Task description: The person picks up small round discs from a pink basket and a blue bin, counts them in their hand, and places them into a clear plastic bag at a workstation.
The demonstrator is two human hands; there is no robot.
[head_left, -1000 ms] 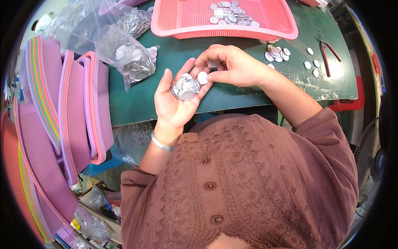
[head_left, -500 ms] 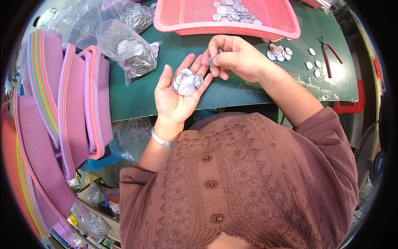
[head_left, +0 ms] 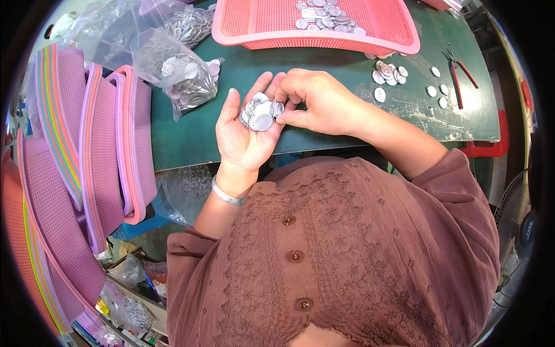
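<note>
My left hand (head_left: 245,136) is palm up with its fingers loosely curved, cradling a small heap of round silver medallions (head_left: 261,122). Some show a plain face and others a raised pattern. At the heap's right side, the thumb and fingertips of my right hand (head_left: 315,104) pinch a patterned medallion (head_left: 277,109) lying by the left fingers. One single medallion (head_left: 379,94) lies on the green table, just below a small pile of medallions (head_left: 390,73) to the right.
A pink basket (head_left: 318,40) with more medallions stands at the back. A clear bag of medallions (head_left: 193,87) sits left. Red-handled pliers (head_left: 457,81) lie right, beside several loose medallions (head_left: 432,91). Stacked purple baskets (head_left: 107,156) crowd the left; a fan (head_left: 511,237) stands right.
My right hand has come down to the heap in my left palm. The medallion it pinched is gone from its fingers, and a single one now lies below the right-hand pile.
</note>
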